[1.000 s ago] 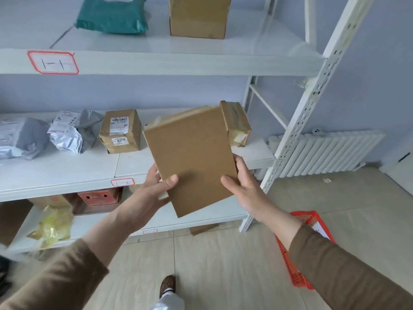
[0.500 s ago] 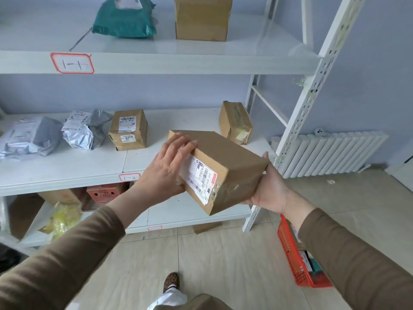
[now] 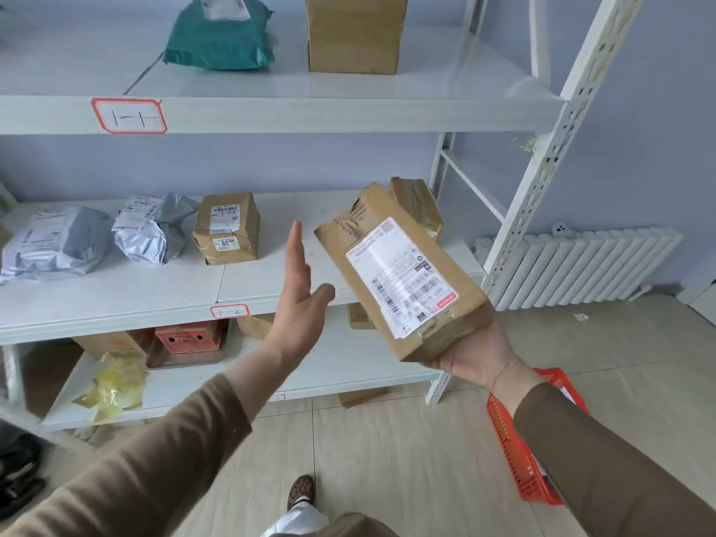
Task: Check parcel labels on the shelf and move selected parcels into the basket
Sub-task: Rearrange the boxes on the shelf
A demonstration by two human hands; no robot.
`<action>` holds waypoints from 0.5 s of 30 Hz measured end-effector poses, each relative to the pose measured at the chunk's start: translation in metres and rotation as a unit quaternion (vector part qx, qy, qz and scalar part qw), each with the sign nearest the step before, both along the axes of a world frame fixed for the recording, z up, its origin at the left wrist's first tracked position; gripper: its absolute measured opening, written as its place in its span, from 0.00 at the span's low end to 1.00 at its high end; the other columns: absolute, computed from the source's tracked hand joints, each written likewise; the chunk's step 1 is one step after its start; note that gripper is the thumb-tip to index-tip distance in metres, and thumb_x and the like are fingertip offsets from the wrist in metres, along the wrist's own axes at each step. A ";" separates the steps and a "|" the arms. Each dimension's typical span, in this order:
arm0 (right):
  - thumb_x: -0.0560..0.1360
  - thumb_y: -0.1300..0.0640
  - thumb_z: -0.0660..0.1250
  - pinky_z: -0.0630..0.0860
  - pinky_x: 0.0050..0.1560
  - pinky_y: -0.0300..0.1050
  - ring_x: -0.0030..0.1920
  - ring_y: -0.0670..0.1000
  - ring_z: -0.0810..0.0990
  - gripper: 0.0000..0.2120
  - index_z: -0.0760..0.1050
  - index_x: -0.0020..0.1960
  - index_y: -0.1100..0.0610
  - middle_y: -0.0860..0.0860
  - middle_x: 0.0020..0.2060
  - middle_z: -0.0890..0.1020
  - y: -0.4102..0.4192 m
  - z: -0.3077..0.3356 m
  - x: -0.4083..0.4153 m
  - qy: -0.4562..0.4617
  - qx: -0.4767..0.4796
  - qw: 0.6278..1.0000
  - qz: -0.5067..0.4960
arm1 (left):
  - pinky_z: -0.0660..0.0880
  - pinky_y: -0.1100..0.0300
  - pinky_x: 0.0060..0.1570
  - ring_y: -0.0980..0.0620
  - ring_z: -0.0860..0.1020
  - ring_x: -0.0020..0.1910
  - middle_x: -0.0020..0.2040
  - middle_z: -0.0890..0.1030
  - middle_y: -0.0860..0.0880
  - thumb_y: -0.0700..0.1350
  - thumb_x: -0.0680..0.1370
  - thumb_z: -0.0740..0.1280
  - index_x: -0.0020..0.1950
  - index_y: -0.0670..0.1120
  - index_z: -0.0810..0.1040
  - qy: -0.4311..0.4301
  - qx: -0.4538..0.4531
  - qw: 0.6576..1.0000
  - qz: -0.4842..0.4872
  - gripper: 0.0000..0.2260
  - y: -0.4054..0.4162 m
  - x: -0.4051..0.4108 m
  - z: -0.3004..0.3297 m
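My right hand (image 3: 476, 352) holds a long cardboard parcel (image 3: 387, 234) from below, its white shipping label (image 3: 401, 273) turned up toward me. My left hand (image 3: 300, 300) is open, fingers straight, a short way to the left of the parcel and not touching it. The red plastic basket (image 3: 515, 455) stands on the floor at the lower right, partly hidden by my right sleeve. On the middle shelf (image 3: 271, 281) lie two grey bags (image 3: 58, 242) (image 3: 151, 230), a small labelled box (image 3: 226, 228) and another small box (image 3: 420, 205) behind the held parcel.
The top shelf carries a green bag (image 3: 221, 36) and a tall cardboard box (image 3: 354, 31). The bottom shelf holds a red box (image 3: 188, 337), cardboard and a yellow bag (image 3: 116, 385). A white radiator (image 3: 581, 265) lines the right wall. My shoe (image 3: 300, 490) is on the tiled floor.
My left hand has let go of the parcel and opened beside it. My right hand has turned the parcel so the label faces up, and now carries it alone.
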State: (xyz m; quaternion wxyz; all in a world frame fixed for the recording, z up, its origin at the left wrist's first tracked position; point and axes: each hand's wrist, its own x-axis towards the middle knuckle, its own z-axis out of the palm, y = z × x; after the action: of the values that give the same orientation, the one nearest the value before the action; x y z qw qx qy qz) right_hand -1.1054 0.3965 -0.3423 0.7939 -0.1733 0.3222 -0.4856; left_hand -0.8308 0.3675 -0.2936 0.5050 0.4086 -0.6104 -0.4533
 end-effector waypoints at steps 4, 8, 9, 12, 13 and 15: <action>0.79 0.35 0.54 0.68 0.67 0.68 0.74 0.67 0.70 0.34 0.70 0.77 0.55 0.62 0.75 0.72 -0.004 -0.012 0.003 -0.055 0.020 0.998 -0.019 | 0.63 0.48 0.78 0.52 0.67 0.79 0.79 0.70 0.54 0.54 0.81 0.64 0.83 0.54 0.61 0.211 0.173 0.957 -0.095 0.31 0.014 -0.016 -0.001; 0.80 0.38 0.54 0.59 0.75 0.71 0.79 0.67 0.61 0.35 0.64 0.80 0.58 0.64 0.78 0.66 -0.011 -0.020 0.011 -0.055 0.024 0.998 -0.035 | 0.71 0.42 0.70 0.47 0.74 0.74 0.75 0.76 0.52 0.61 0.81 0.64 0.80 0.58 0.64 0.152 0.209 0.945 -0.200 0.28 0.029 -0.031 -0.009; 0.81 0.40 0.54 0.61 0.75 0.70 0.78 0.66 0.63 0.34 0.65 0.80 0.58 0.64 0.78 0.67 -0.014 -0.021 0.016 -0.050 0.020 0.998 -0.037 | 0.70 0.40 0.71 0.46 0.74 0.74 0.75 0.76 0.53 0.60 0.80 0.67 0.80 0.60 0.62 0.152 0.221 0.941 -0.208 0.29 0.028 -0.034 -0.012; 0.80 0.44 0.60 0.60 0.77 0.65 0.73 0.63 0.70 0.30 0.69 0.77 0.59 0.63 0.74 0.72 -0.026 -0.025 0.029 0.026 0.017 0.998 -0.053 | 0.72 0.38 0.69 0.50 0.76 0.72 0.73 0.78 0.57 0.57 0.75 0.71 0.79 0.64 0.62 0.168 0.260 0.931 -0.191 0.33 0.014 -0.034 -0.021; 0.81 0.45 0.61 0.62 0.77 0.65 0.71 0.61 0.72 0.27 0.72 0.75 0.58 0.61 0.72 0.75 -0.034 -0.028 0.033 0.082 0.015 0.995 -0.063 | 0.76 0.40 0.65 0.51 0.77 0.70 0.72 0.79 0.56 0.56 0.75 0.71 0.78 0.63 0.64 0.179 0.271 0.930 -0.172 0.32 0.005 -0.032 -0.023; 0.82 0.50 0.63 0.69 0.73 0.63 0.69 0.57 0.77 0.18 0.77 0.71 0.53 0.57 0.67 0.81 -0.055 -0.030 0.044 0.213 0.004 0.973 -0.093 | 0.80 0.45 0.55 0.51 0.81 0.65 0.70 0.80 0.53 0.54 0.75 0.71 0.76 0.60 0.68 0.195 0.299 0.926 -0.125 0.30 -0.017 -0.024 -0.027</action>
State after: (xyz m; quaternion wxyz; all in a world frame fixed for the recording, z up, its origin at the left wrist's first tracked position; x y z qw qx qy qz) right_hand -1.0615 0.3418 -0.3728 0.6588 -0.2392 0.5006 -0.5081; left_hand -0.8546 0.3506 -0.3210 0.4076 0.3643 -0.3823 -0.7450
